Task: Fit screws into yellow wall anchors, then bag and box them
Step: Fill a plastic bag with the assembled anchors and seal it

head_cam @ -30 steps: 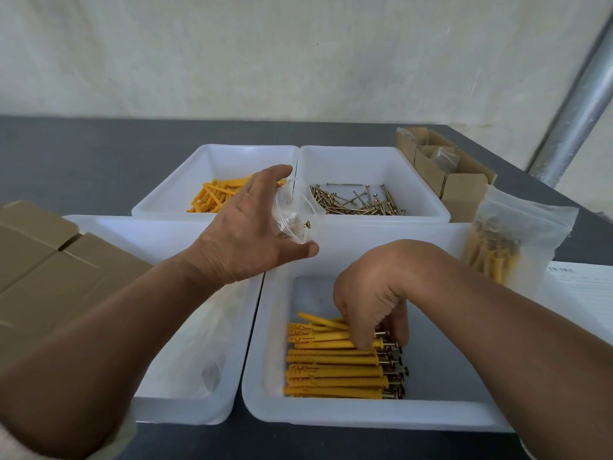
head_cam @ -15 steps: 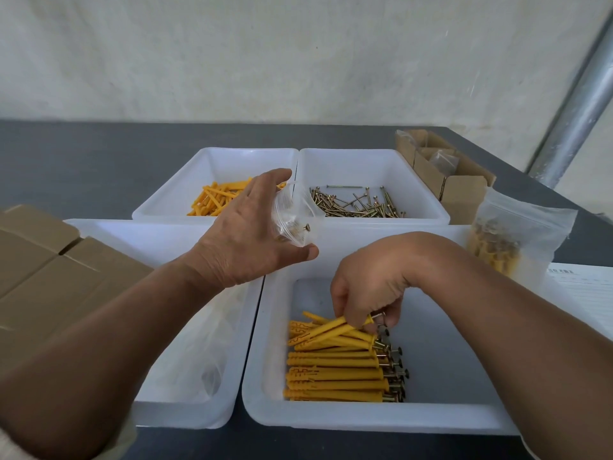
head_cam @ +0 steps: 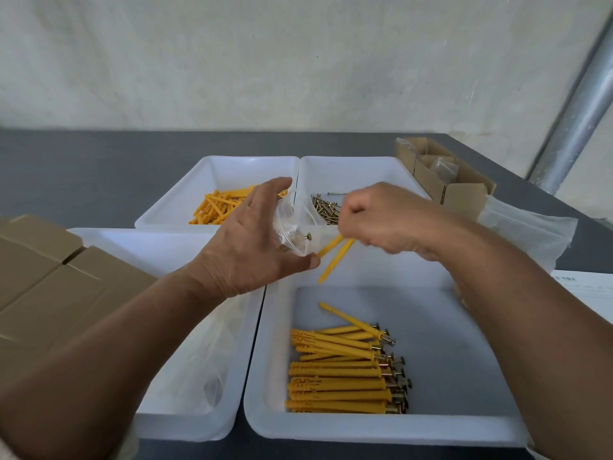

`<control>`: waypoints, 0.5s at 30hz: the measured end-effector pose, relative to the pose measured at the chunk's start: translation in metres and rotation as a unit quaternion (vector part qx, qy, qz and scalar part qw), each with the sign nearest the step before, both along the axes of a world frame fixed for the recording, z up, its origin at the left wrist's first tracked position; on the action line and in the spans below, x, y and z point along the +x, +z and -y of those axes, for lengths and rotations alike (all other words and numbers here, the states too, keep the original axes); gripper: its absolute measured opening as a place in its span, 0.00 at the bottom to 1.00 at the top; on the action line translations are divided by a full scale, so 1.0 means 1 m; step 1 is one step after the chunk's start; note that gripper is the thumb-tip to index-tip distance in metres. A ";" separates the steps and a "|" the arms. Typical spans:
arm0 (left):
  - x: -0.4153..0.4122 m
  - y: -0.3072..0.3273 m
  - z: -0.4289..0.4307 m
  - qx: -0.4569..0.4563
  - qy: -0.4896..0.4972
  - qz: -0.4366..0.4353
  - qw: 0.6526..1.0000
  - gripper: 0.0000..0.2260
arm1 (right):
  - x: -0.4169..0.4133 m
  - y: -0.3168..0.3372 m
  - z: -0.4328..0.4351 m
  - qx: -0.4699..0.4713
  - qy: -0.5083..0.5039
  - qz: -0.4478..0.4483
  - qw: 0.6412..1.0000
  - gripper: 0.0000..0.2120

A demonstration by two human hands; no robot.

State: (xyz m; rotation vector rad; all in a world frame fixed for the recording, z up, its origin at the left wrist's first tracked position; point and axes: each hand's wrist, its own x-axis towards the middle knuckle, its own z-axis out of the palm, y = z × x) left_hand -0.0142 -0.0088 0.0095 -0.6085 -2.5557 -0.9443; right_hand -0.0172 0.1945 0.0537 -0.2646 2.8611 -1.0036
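Observation:
My left hand (head_cam: 252,240) holds a small clear plastic bag (head_cam: 292,227) with its mouth held apart; something small and metallic lies inside. My right hand (head_cam: 384,217) is closed on two yellow anchors with screws (head_cam: 335,254), their tips pointing down-left toward the bag's mouth. Below, a near-right white tray (head_cam: 464,423) holds a row of several assembled yellow anchors (head_cam: 338,373) with screw heads at their right ends. At the back, one tray holds loose yellow anchors (head_cam: 219,207) and another holds loose screws (head_cam: 326,207).
Cardboard boxes (head_cam: 49,280) lie at the left. A near-left white tray (head_cam: 185,423) holds clear bags. Open small cartons (head_cam: 444,174) stand at the back right, with a filled clear bag (head_cam: 530,230) beside them. A paper sheet (head_cam: 590,287) lies at the right edge; a metal pole (head_cam: 577,107) rises behind.
My right hand lifted two anchors out of the near-right tray and carried them up toward the bag. My left hand kept the bag in about the same place.

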 end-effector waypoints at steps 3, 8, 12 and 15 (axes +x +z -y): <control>0.001 0.000 -0.001 -0.007 -0.001 -0.004 1.000 0.47 | -0.004 0.005 -0.005 -0.063 -0.081 -0.127 0.986 0.06; 0.002 0.001 -0.001 -0.013 0.001 -0.011 1.000 0.47 | -0.008 0.012 -0.007 -0.208 -0.147 -0.259 0.931 0.08; 0.001 0.000 -0.002 -0.009 0.001 -0.017 1.000 0.47 | -0.009 0.007 0.002 -0.293 -0.117 -0.184 0.931 0.06; 0.001 0.000 -0.002 -0.006 0.001 -0.024 1.000 0.47 | -0.009 -0.003 0.013 -0.278 -0.095 -0.146 0.945 0.06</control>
